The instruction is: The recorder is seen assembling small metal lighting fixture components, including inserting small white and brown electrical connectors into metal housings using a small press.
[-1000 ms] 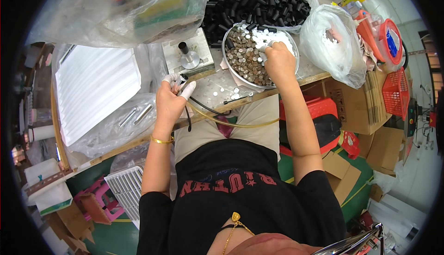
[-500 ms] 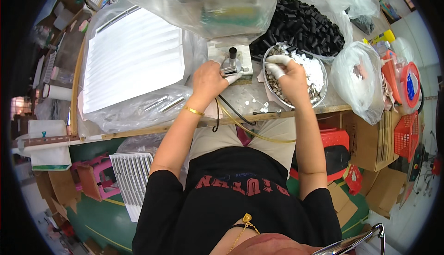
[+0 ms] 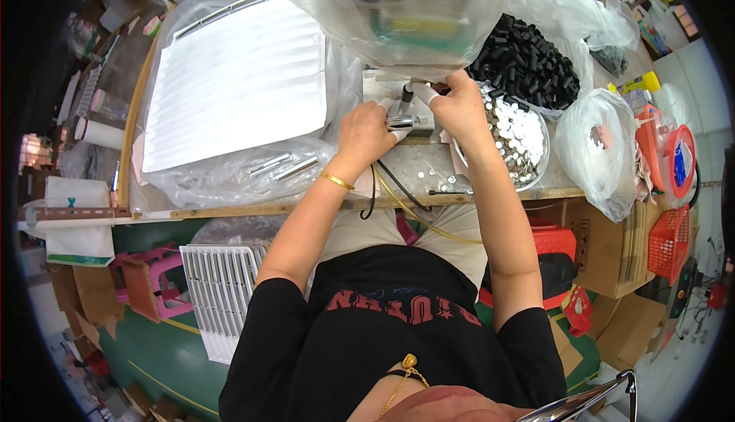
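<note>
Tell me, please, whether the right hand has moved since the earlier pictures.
Yes: the right hand has moved left, from the round bowl to the black post.

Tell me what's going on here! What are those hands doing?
The left hand holds a shiny tube sideways over the workbench. The right hand is up by the top of a black post; I can't tell if it's holding anything. Next to it sits a bowl of little round discs, with a heap of black tubes behind.
</note>
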Action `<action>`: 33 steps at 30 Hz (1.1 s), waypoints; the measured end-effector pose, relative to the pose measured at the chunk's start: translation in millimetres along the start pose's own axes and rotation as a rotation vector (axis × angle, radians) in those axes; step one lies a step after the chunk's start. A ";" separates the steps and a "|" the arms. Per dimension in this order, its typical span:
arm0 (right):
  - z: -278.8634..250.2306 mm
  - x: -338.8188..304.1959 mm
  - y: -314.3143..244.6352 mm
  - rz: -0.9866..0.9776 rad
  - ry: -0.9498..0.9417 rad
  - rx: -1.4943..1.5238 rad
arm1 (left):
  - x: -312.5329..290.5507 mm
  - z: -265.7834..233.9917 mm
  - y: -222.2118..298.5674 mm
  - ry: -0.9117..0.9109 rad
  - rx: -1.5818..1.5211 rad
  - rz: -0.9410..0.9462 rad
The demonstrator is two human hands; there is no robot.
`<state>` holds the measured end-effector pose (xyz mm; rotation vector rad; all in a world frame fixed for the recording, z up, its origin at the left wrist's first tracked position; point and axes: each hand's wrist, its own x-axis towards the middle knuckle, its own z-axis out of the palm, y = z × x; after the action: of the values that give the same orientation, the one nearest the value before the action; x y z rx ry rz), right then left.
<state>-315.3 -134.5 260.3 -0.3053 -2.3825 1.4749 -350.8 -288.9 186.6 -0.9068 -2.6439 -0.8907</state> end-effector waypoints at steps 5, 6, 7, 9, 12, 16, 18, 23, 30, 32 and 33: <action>4.5 2.9 7.0 0.040 -0.015 0.109 | -2.0 -4.6 2.1 0.000 0.010 -0.012; 5.5 3.9 9.1 0.043 -0.016 0.109 | -2.8 -6.8 3.9 -0.016 0.025 -0.043; 6.9 4.9 11.7 0.078 -0.021 0.156 | -5.0 -9.0 4.6 -0.020 0.024 -0.043; 5.3 2.1 13.6 0.119 -0.025 0.203 | -11.4 -14.7 5.7 -0.065 -0.087 -0.188; -4.0 -17.4 -1.8 0.136 0.005 0.408 | -21.4 -32.2 11.4 -0.117 -0.675 -0.366; -15.4 -55.3 9.2 0.163 -0.453 0.268 | -25.1 -43.6 21.3 -0.373 -0.940 -0.460; -6.2 -70.6 15.2 0.035 -0.432 0.050 | -25.5 -41.8 34.4 -0.396 -0.843 -0.353; 7.3 -77.0 29.3 0.039 -0.167 0.615 | -30.5 -42.5 42.8 -0.424 -0.850 -0.337; -6.8 -35.2 35.7 0.188 0.172 0.801 | -8.0 5.4 4.0 0.255 0.117 0.021; 3.0 -29.3 29.6 0.125 0.237 0.772 | -0.5 9.2 10.9 0.251 0.000 0.003; 7.6 -27.4 25.2 0.081 0.288 0.799 | -0.5 12.5 10.4 0.204 0.013 -0.015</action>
<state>-292.5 -139.0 230.2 -0.3751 -1.4255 2.0997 -344.1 -275.1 181.4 -0.7509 -2.4819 -0.9165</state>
